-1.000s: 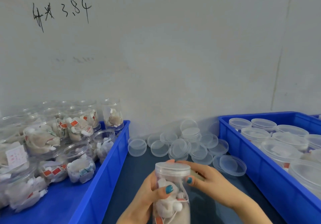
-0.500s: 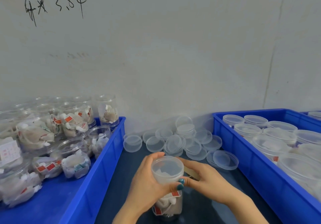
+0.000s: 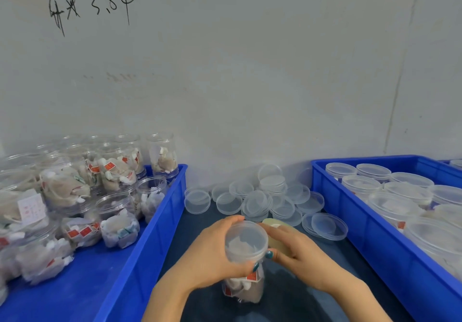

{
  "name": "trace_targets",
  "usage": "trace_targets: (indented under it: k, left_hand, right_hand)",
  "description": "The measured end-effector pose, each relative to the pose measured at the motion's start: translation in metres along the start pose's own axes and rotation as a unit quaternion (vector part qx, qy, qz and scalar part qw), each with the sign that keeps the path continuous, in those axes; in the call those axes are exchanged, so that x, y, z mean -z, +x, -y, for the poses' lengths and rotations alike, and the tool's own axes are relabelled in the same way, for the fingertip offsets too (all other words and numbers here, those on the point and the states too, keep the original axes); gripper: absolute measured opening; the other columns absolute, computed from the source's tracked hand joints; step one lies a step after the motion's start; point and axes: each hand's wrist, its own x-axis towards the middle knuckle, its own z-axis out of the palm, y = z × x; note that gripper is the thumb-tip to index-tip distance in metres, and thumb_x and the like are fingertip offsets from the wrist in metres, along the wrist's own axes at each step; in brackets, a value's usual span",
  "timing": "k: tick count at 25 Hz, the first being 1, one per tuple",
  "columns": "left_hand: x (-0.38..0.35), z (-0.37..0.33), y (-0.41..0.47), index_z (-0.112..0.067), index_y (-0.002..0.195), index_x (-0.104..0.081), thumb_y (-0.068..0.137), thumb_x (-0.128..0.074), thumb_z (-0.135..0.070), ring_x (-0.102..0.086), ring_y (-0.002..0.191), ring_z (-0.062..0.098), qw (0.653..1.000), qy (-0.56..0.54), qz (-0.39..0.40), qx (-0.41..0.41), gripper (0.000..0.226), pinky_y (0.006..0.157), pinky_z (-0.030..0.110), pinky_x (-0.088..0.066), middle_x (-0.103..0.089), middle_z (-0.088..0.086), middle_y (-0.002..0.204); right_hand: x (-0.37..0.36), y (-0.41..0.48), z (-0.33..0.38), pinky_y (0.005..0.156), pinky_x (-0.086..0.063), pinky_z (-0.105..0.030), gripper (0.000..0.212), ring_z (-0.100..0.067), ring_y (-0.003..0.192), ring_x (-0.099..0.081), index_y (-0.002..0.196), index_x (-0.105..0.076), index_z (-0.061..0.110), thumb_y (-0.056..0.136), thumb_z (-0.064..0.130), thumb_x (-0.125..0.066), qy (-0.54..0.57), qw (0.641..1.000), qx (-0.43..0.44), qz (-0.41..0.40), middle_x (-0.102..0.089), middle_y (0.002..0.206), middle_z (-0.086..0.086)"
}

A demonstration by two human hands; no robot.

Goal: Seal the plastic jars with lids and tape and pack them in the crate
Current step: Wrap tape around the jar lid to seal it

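Note:
A clear plastic jar (image 3: 246,289) of white sachets with red labels stands on the dark table between two crates, with a clear lid (image 3: 246,240) on top. My left hand (image 3: 212,256) grips the jar's upper part and lid from the left. My right hand (image 3: 302,254) holds a yellowish tape roll (image 3: 278,245) against the jar's right side, its thumb touching the lid's edge. The blue crate on the right (image 3: 350,224) holds several jars with lids on. The blue crate on the left (image 3: 162,221) holds several filled jars without lids.
A pile of loose clear lids (image 3: 257,201) lies on the table behind the jar, against the grey wall. One lid (image 3: 325,225) sits apart near the right crate. The crates' walls close in the narrow strip of table on both sides.
The jar has come down from in front of me to the table, still in both hands. Its lid top now faces me, and the tape roll shows under my right hand.

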Motion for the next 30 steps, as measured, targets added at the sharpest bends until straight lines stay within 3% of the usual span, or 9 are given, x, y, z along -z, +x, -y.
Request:
trace_targets:
  k: [4,6,11,13,18,24,30]
  left_hand:
    - [-0.008,-0.018,0.002,-0.035,0.14,-0.024,0.054,-0.055,-0.084,-0.044,0.121,0.01,0.97,0.243,-0.006,0.012,0.104,0.091,0.029,-0.043,-0.037,-0.015,0.138]
    - [-0.019,-0.022,0.006,-0.028,0.143,-0.026,0.056,-0.047,-0.092,-0.038,0.127,0.013,0.96,0.278,-0.023,0.003,0.11,0.096,0.034,-0.041,-0.035,-0.01,0.14]
    - [-0.018,-0.012,0.012,-0.034,0.145,-0.027,0.06,-0.047,-0.091,-0.034,0.132,0.009,0.969,0.248,-0.021,0.0,0.105,0.102,0.034,-0.038,-0.034,-0.015,0.144]
    - [-0.015,-0.009,0.012,-0.034,0.148,-0.024,0.063,-0.051,-0.088,-0.031,0.136,0.009,0.972,0.235,-0.014,-0.007,0.104,0.106,0.034,-0.035,-0.032,-0.016,0.148]
    - [-0.011,-0.01,0.014,-0.033,0.151,-0.024,0.068,-0.049,-0.081,-0.03,0.136,0.008,0.974,0.225,-0.008,-0.03,0.098,0.108,0.031,-0.033,-0.031,-0.015,0.149]
    - [-0.011,-0.01,0.017,-0.038,0.148,-0.026,0.07,-0.047,-0.076,-0.031,0.133,0.006,0.974,0.22,0.018,-0.057,0.089,0.108,0.028,-0.034,-0.032,-0.018,0.145]
    - [-0.005,-0.005,0.018,-0.039,0.149,-0.03,0.069,-0.047,-0.07,-0.026,0.13,-0.002,0.981,0.181,0.017,-0.071,0.088,0.102,0.015,-0.021,-0.032,-0.025,0.142]
  right_hand:
    - [-0.011,-0.001,0.005,0.09,-0.045,-0.037,0.055,-0.016,0.103,-0.052,0.148,-0.016,0.056,0.099,0.058,-0.04,-0.141,0.99,0.001,-0.02,-0.057,0.113,0.004]
    - [-0.013,-0.002,0.007,0.089,-0.045,-0.035,0.056,-0.015,0.102,-0.052,0.15,-0.016,0.052,0.1,0.054,-0.041,-0.144,0.989,-0.007,-0.029,-0.056,0.114,0.005]
    - [-0.006,-0.003,0.008,0.094,-0.043,-0.034,0.057,-0.017,0.11,-0.055,0.154,-0.011,0.045,0.104,0.047,-0.037,-0.133,0.991,0.018,0.006,-0.056,0.135,0.009]
    - [-0.002,-0.001,0.01,0.099,-0.041,-0.036,0.055,-0.019,0.116,-0.053,0.153,-0.014,0.044,0.105,0.041,-0.038,-0.112,0.993,0.037,0.027,-0.056,0.135,0.003]
    - [0.003,0.0,0.006,0.102,-0.036,-0.034,0.05,-0.017,0.119,-0.051,0.154,-0.02,0.039,0.106,0.041,-0.033,-0.208,0.976,0.063,0.001,-0.059,0.127,0.003]
    - [0.006,-0.005,0.006,0.086,-0.04,-0.032,0.047,-0.018,0.086,-0.052,0.15,-0.035,0.027,0.106,0.042,-0.03,-0.287,0.951,0.116,-0.029,-0.059,0.096,0.005]
    - [0.012,0.003,0.01,0.074,-0.035,-0.031,0.045,-0.023,0.074,-0.051,0.143,-0.046,0.014,0.106,0.036,-0.032,-0.38,0.912,0.151,-0.019,-0.06,0.091,0.0]
